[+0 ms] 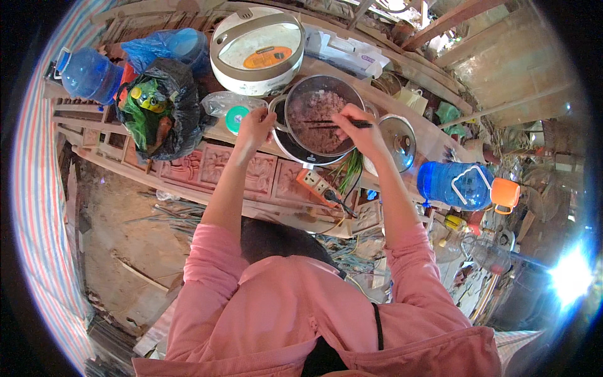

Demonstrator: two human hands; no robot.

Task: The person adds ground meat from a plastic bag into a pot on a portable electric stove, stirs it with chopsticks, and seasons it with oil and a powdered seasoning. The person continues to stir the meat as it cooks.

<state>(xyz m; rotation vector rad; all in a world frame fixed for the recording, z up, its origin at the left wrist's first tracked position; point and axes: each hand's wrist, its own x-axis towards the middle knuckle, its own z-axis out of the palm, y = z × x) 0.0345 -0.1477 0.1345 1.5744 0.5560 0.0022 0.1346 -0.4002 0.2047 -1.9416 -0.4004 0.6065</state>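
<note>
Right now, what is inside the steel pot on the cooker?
The steel pot holds pinkish minced meat with dark chopsticks lying across it, held by the right hand. The left hand grips the rim. The pot bottom under the meat is hidden.

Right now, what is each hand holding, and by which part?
The right hand holds dark chopsticks by their upper ends, tips over the minced meat. The left hand grips the pot at its left rim.

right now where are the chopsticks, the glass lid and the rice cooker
chopsticks (326, 122), head view, mid-shaft over the minced meat
glass lid (396, 139), head view, the glass dome right of the pot
rice cooker (257, 51), head view, its white top
</note>
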